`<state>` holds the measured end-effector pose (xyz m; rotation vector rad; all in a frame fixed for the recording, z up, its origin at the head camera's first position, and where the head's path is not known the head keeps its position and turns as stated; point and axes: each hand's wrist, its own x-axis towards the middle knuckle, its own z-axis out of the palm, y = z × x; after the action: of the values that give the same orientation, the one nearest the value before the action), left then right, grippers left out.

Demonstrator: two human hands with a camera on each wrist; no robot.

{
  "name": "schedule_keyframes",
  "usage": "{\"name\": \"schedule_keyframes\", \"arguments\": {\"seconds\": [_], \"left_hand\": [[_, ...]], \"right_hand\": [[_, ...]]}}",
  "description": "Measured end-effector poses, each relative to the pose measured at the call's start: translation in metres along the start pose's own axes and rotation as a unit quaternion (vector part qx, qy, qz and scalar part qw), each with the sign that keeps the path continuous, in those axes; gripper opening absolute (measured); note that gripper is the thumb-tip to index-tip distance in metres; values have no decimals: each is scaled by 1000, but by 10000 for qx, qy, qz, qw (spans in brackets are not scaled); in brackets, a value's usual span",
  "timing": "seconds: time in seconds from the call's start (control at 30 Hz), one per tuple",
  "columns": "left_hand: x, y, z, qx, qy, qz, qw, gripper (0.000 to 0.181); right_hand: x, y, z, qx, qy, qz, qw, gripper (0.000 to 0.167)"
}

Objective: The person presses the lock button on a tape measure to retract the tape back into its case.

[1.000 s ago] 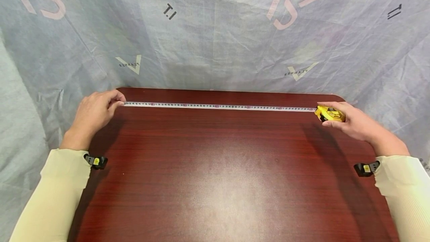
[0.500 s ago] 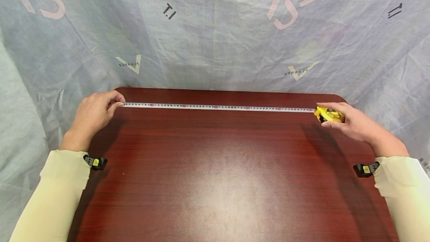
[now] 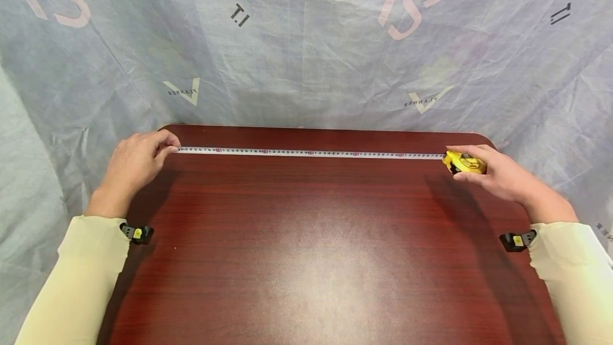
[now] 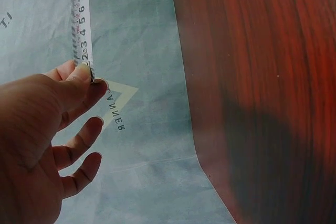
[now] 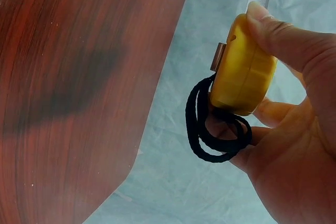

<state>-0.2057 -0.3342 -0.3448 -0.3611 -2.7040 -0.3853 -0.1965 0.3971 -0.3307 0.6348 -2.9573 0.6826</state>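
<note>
A white tape blade point(image 3: 287, 153) is stretched straight between the two hands, above the far part of the table. My left hand point(image 3: 139, 163) pinches its end between thumb and index finger; in the left wrist view the other fingers of that hand point(image 4: 50, 124) are loosely bent beside the blade point(image 4: 82, 19). My right hand point(image 3: 507, 174) grips the yellow tape measure case point(image 3: 465, 163). In the right wrist view the thumb of the hand point(image 5: 294, 93) lies on the case point(image 5: 244, 66) near the blade's exit, and a black cord loop point(image 5: 193, 124) hangs from it.
The reddish-brown wooden table point(image 3: 268, 238) has rounded far corners. Behind it and at both sides hangs a grey printed cloth point(image 3: 297, 57). A small black device point(image 3: 139, 234) is strapped at the left wrist, another point(image 3: 516, 241) at the right.
My right hand and the yellow case have moved slightly left, and the stretch of blade between the hands is a little shorter. The left hand has barely moved.
</note>
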Motion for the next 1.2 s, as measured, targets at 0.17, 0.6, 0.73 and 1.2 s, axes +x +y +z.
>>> {"name": "schedule_keyframes", "arguments": {"seconds": [0.17,0.6,0.73,1.2], "left_hand": [[-1,4,1,-3,24,61,10000,7],[-1,7,3,-48,98,241,9997,10],[1,11,4,-37,106,254,9996,9],[3,15,5,-26,117,318,9994,8]], "right_hand": [[1,-4,2,21,-32,-22,10000,66],[6,-14,6,215,-114,70,9997,67],[5,-13,7,169,-39,1,9998,67],[8,-17,6,222,-13,-84,9997,68]]}}
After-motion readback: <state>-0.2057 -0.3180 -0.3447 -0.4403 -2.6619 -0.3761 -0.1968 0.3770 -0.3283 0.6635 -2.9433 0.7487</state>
